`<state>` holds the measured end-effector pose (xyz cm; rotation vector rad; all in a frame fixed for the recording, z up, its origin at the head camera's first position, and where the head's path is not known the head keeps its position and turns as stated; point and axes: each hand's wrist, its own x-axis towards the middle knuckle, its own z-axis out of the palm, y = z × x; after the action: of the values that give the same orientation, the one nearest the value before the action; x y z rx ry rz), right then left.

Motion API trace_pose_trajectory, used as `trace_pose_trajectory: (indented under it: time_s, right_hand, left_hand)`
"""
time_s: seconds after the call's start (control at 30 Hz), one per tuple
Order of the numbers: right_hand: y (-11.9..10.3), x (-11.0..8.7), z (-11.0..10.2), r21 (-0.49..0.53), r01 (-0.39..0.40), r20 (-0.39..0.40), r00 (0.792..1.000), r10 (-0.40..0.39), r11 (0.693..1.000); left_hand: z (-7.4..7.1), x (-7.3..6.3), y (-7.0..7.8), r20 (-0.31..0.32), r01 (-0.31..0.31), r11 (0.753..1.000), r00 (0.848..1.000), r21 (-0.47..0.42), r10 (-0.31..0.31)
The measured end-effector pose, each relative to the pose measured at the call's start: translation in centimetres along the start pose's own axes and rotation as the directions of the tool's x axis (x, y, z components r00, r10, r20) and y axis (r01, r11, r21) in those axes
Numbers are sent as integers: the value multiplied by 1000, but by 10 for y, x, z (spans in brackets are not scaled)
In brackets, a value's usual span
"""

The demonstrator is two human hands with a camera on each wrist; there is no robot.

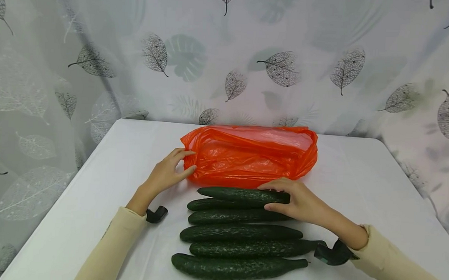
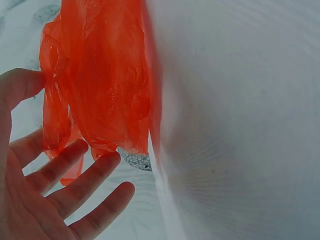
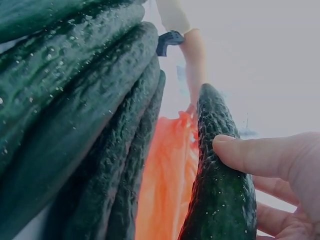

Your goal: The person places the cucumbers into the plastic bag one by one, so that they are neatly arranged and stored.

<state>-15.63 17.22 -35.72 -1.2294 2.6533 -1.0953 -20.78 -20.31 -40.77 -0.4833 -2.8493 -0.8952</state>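
An orange-red plastic bag (image 1: 242, 157) lies on its side with its mouth towards me. At its left edge is my left hand (image 1: 166, 171), thumb and fingers spread apart; in the left wrist view the thumb and fingertips (image 2: 111, 159) touch the crumpled film. My right hand (image 1: 295, 201) holds the right end of the farthest cucumber (image 1: 237, 194), right in front of the bag. In the right wrist view the thumb lies on one side of this dark green, bumpy cucumber (image 3: 220, 200), the fingers partly hidden behind it.
Several more cucumbers (image 1: 241, 232) lie side by side across the white table (image 1: 358, 179), nearer to me. A patterned leaf curtain (image 1: 236, 40) hangs behind and around the table. Each wrist wears a small black camera (image 1: 334, 252).
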Motion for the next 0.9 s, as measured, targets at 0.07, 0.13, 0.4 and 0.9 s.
trace_pose_trajectory:
  time_s: [0.07,0.13,0.4,0.9]
  right_hand:
    - [0,1,-2,-6,-10,0,1000,10,1000]
    - [0,2,-5,-8,-25,2,1000,25,1000]
    - [0,10,-17,-44,-32,9,999,32,999]
    - [3,32,-31,-71,-48,26,998,50,996]
  left_hand:
    - [0,0,0,1,2,1000,1000,1,-2]
    - [0,0,0,1,-1,1000,1000,3,1]
    - [1,2,0,-1,-20,1000,1000,15,20]
    - [2,0,-2,7,-34,999,999,18,34]
